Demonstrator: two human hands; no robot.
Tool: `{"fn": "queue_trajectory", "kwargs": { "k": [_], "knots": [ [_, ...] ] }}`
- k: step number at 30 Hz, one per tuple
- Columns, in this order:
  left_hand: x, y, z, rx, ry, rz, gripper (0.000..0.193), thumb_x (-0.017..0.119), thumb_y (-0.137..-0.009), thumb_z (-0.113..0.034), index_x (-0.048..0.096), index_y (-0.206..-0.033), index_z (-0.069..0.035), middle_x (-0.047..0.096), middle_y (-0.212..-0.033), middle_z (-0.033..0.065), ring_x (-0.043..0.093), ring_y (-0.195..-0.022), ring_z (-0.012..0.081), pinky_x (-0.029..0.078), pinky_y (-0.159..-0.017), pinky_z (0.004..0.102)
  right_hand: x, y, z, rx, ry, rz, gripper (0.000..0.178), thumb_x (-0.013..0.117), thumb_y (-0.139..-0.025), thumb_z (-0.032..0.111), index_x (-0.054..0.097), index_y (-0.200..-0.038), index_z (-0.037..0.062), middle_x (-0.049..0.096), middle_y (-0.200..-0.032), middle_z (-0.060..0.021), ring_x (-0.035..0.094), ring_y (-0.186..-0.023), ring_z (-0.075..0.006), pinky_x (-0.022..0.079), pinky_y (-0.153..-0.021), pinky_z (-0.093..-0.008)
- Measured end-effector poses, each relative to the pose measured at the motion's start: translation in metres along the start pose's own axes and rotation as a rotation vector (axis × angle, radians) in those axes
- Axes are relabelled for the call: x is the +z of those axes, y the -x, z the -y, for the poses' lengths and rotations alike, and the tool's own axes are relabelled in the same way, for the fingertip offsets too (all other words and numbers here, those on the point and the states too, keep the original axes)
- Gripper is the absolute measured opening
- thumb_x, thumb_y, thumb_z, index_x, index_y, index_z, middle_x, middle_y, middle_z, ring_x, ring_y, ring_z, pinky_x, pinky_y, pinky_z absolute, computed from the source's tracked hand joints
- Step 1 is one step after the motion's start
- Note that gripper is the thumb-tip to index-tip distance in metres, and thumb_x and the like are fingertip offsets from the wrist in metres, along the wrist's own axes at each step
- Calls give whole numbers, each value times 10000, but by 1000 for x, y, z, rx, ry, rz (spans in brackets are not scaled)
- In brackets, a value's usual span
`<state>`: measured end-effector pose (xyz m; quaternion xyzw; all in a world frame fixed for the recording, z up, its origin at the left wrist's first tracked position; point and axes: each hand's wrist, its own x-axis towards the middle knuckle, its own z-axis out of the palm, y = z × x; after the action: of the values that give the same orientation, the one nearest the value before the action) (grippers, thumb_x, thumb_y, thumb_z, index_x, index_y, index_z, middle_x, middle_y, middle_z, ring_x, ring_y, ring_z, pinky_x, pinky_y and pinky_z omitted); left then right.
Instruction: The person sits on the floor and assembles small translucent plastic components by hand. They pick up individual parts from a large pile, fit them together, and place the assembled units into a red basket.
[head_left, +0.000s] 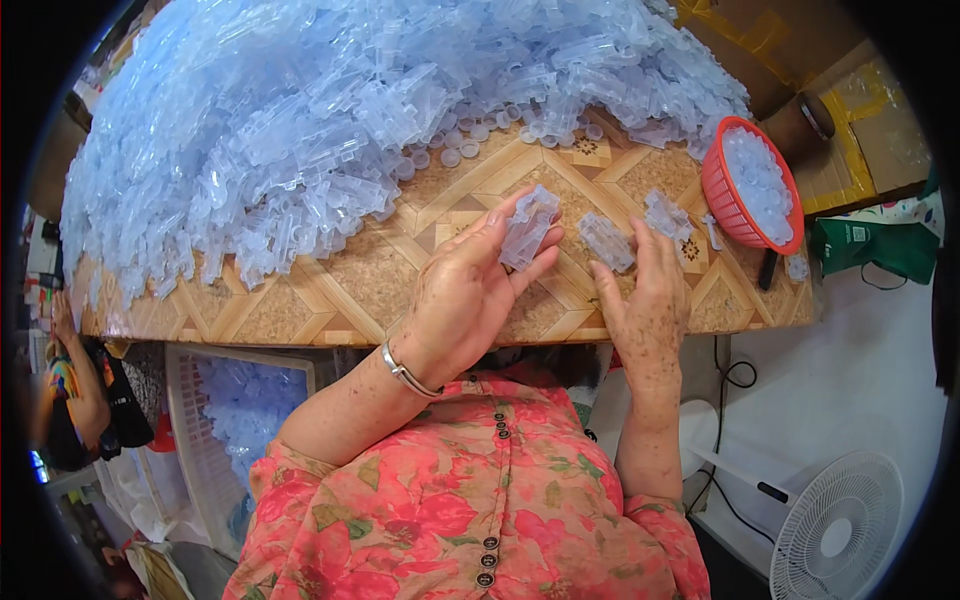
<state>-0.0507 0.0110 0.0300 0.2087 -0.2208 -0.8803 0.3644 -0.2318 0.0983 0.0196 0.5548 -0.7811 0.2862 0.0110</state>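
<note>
My left hand (462, 290) is turned partly palm up, with its thumb and fingers curled around a clear plastic moulded part (530, 227), long and flat with ridges. It is held a little above the patterned tabletop (420, 290). My right hand (652, 305) is at a second clear plastic part (606, 242), its thumb and fingers apart around the right end; whether they touch it I cannot tell. Just beyond those fingers lies another clear plastic piece (667, 215). A smaller clear piece (711, 232) is close to the red basket.
A huge heap of bluish clear plastic parts (330, 120) covers the far and left table, with small round caps (470, 148) at its edge. At right stands a red basket (728, 200) of clear pieces. A white crate (192, 420), a fan (838, 535) and another person's arm (88, 390) are lower down.
</note>
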Motion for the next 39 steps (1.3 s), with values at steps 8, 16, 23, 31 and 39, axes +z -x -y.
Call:
{"fn": "queue_trajectory", "kwargs": {
  "k": [8,16,23,31,39],
  "knots": [
    [-5,1,-2,16,41,-15,483,360,-1121,-263,393,-1527,-3,515,-1456,165,516,-1339,270,379,-1180,439,-4,-6,-16,-132,-35,3,407,739,-860,214,650,-1213,30,602,-1224,-153,580,-1170,-354,483,-961,-466],
    [0,3,-3,4,7,-14,510,323,-1121,-276,326,-1545,8,457,-1515,218,478,-1387,311,355,-1209,445,16,-9,15,-32,153,-13,467,798,-782,254,629,-1168,52,577,-1232,-150,559,-1155,-363,471,-945,-481],
    [-4,3,-3,-48,172,-3,524,328,-1121,-284,299,-1544,24,430,-1532,230,446,-1416,357,356,-1212,473,10,0,3,-144,58,-17,480,817,-735,190,625,-1153,54,559,-1299,-179,532,-1186,-395,441,-1009,-494],
    [-1,2,2,-71,157,18,524,325,-1120,-289,307,-1536,29,436,-1519,223,448,-1411,359,364,-1208,482,3,5,6,-68,-255,-38,513,832,-744,122,606,-1197,34,620,-1256,-164,580,-1190,-354,469,-1002,-446],
    [-3,3,7,-97,144,54,532,335,-1119,-293,300,-1545,23,446,-1511,206,463,-1400,336,362,-1209,478,5,12,-2,217,-1198,123,533,680,-972,239,493,-1395,-26,620,-1328,-187,627,-1188,-288,522,-976,-418]
  ]
}}
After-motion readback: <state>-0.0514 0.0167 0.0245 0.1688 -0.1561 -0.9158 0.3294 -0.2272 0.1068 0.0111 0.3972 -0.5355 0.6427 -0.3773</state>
